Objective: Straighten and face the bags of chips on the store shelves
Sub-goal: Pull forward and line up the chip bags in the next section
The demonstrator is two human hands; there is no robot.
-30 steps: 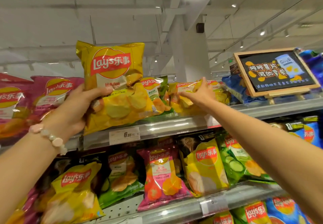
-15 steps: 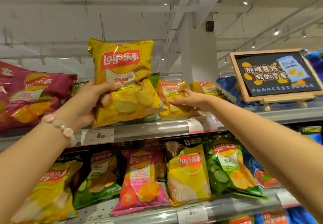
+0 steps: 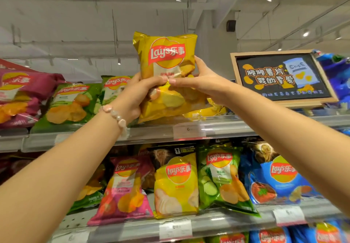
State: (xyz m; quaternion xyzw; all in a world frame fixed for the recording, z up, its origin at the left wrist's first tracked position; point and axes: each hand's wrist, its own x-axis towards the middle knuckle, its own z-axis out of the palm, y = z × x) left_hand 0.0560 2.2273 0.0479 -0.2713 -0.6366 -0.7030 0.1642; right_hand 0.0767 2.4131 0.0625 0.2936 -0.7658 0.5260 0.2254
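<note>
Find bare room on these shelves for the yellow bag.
Top shelf: no bare floor shows; magenta bag, green bags, flat yellow bags and sign crowd it; behind the held yellow bag is hidden. Open air above that row. Lower shelf packed, except a perforated strip left of the pink bag.

both hands hold a yellow chip bag upright at the top shelf's front edge: left hand grips its left side, right hand its right. green bags and a purple bag lie toward the shelf's left end, a chalkboard sign toward its right.
</note>
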